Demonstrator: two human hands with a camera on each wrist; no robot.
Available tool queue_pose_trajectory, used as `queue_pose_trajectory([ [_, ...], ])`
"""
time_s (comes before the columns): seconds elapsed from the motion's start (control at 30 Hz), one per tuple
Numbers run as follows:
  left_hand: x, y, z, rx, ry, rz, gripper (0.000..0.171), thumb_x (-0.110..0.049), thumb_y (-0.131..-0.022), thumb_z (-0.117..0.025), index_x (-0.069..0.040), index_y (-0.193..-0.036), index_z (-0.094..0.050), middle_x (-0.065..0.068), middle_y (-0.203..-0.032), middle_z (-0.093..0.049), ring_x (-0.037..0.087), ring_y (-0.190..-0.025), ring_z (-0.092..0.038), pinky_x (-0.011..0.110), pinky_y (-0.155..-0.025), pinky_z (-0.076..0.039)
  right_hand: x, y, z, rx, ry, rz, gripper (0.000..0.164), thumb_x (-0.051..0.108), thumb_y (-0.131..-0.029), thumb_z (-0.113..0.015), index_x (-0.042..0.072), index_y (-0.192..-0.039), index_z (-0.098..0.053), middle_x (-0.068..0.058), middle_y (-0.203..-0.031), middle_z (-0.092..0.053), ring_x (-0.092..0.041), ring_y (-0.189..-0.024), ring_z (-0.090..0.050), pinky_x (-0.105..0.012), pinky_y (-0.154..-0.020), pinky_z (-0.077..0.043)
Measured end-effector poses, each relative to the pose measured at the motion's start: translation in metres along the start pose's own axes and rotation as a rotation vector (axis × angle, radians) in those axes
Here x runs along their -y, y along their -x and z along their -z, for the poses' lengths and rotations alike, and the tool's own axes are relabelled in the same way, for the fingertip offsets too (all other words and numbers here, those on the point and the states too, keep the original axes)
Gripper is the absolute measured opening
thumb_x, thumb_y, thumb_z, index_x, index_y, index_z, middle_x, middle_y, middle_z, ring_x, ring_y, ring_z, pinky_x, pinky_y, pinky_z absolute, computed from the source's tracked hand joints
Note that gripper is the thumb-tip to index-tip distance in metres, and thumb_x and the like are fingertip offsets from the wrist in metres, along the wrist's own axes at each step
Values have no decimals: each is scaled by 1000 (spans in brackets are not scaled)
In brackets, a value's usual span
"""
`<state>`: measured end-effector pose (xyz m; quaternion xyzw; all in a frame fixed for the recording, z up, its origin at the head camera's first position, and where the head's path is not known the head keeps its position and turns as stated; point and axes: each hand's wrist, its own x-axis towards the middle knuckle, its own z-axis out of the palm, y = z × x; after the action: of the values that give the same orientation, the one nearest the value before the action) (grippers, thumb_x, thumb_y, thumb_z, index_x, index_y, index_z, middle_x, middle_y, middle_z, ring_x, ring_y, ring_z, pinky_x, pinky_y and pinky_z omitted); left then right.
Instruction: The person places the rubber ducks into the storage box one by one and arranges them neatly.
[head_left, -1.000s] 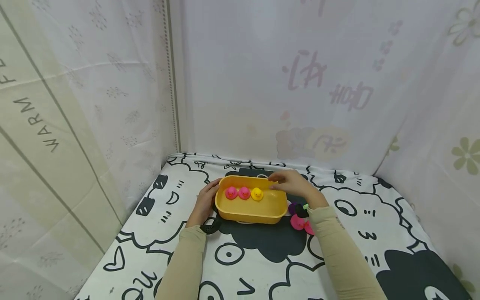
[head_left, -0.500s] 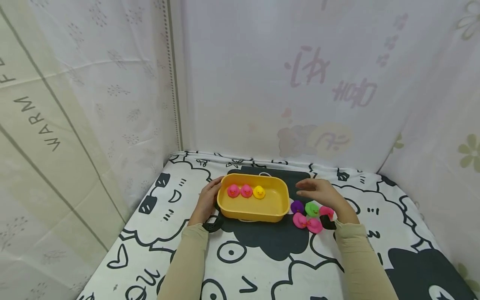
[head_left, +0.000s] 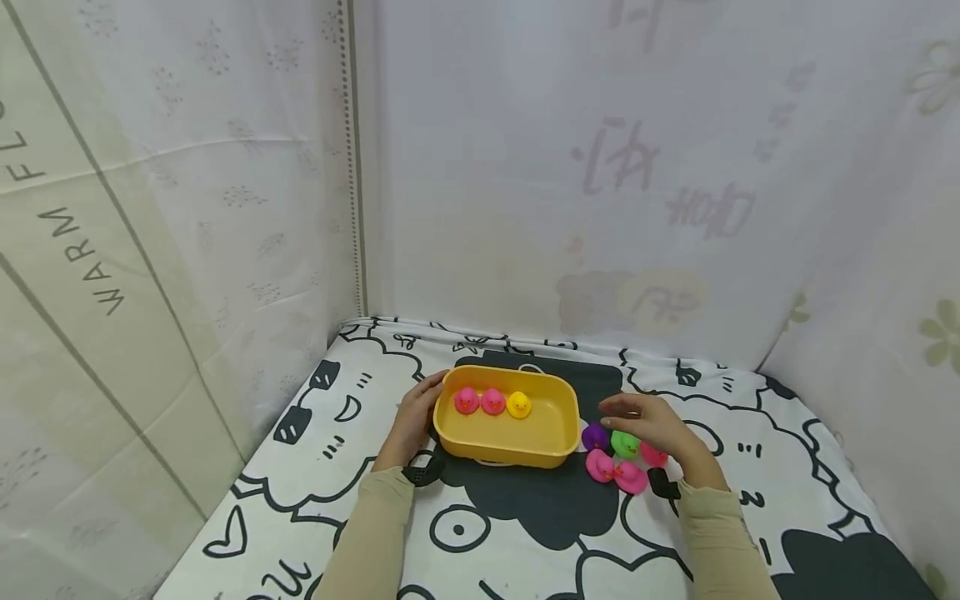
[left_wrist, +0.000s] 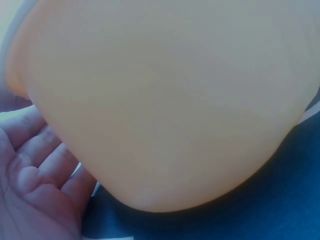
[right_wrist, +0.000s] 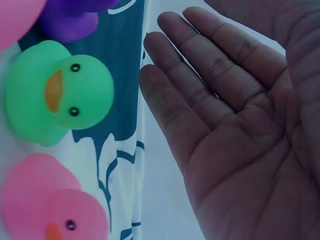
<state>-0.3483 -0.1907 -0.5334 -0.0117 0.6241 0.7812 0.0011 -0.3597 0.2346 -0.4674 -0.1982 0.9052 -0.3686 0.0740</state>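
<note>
Centrally, the container: a yellow tray (head_left: 510, 456) sits upright on the cloth (head_left: 510, 550), its long side facing the person.
Ducks inside the tray: one pink duck (head_left: 467, 401) at the left, a second pink duck (head_left: 492, 402) beside it, then a yellow duck (head_left: 519, 405); they form a row from the left end to past the middle, beaks toward the person.
Left hand: the left hand (head_left: 410, 417) rests against the outside of the tray's left end; its fingers lie loosely bent along the wall, in a wide pose. I cannot tell how hard they press.
Right hand: the right hand (head_left: 651, 422) hovers right of the tray, over the far side of the loose ducks, palm bare, fingers long and nearly straight, grip wide.
Loose ducks: right of the tray are a purple duck (head_left: 596, 437) nearest its wall, a green duck (right_wrist: 60, 93) next to that, and a pink duck (head_left: 654, 455) partly under the right hand.
Nearer the person: two more pink ducks, one to the left (head_left: 599, 466) and one to the right (head_left: 631, 477), side by side.
Cloth: white with black cartoon drawings, a large dark patch running under the tray.
Arms: pale beige sleeves (head_left: 377, 529), with a black device (head_left: 423, 470) at the left wrist and another (head_left: 663, 483) at the right.
Backdrop: pale printed curtains (head_left: 480, 183) hang behind and at both sides.
</note>
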Motion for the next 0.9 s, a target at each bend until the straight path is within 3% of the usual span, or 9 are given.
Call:
queue_pose_trajectory([
  [0.3,-6,-5,1,-5,-19,-44,42,-31,-105,-50,-17,-145,-55,6,-149,-50,27,-135,-49,40,-114,-39,-4,-1,-2,35,-22,11,37,38,-90,-76,16,-119,-71,-3,-116,-71,-31,-115,-64,-46,-93,-56],
  [0.5,-4,0,2,-1,-39,18,42,-32,-105,-51,-20,-145,-55,3,-148,-51,25,-134,-50,40,-113,-39,-8,5,-3,65,-4,-31,35,37,-89,-77,17,-118,-72,-1,-115,-72,-30,-115,-64,-49,-96,-55],
  [0.9,-3,-1,-1,0,-19,12,41,-31,-105,-52,-20,-143,-55,3,-147,-51,26,-134,-49,40,-114,-39,-11,8,-9,73,-10,12,35,28,-89,-77,11,-119,-72,-5,-113,-73,-28,-108,-67,-47,-93,-56],
])
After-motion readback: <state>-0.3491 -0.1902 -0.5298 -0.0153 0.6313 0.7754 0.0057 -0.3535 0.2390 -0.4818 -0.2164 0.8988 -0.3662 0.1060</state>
